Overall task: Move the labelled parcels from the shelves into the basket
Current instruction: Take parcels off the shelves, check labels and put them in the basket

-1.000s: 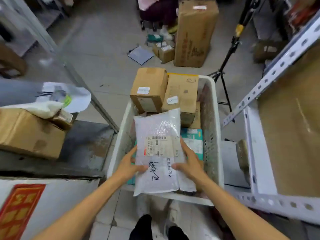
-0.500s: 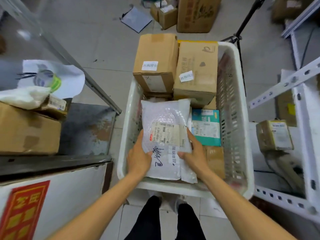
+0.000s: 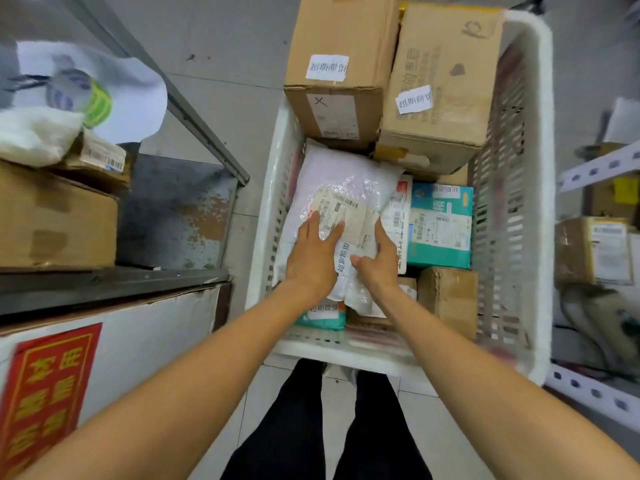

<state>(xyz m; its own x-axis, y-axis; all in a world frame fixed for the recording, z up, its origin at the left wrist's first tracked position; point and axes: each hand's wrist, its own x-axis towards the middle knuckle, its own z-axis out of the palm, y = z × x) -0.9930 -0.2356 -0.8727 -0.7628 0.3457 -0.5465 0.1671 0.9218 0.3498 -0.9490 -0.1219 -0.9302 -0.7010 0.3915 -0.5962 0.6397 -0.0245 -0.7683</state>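
A white plastic mailer parcel (image 3: 346, 178) with a shipping label lies in the white slatted basket (image 3: 526, 140), on top of other parcels. My left hand (image 3: 311, 258) rests flat on its near left part, fingers straight. My right hand (image 3: 379, 263) holds its right edge, with the thumb on top and the fingers along the side. Two labelled cardboard boxes (image 3: 341, 57) (image 3: 440, 84) fill the basket's far end. A teal box (image 3: 440, 226) and a small brown box (image 3: 446, 299) lie to the right of the mailer.
A metal shelf (image 3: 173, 209) on the left carries a cardboard box (image 3: 52, 220), a smaller labelled box (image 3: 100, 161) and white bags (image 3: 90, 88). On the right, a white perforated rack (image 3: 595, 168) holds a labelled brown parcel (image 3: 592, 251). My legs stand just behind the basket.
The mailer has gone down from above the basket's near rim to lie inside it. My left hand shifted from gripping its edge to lying flat on top. The view tilted down.
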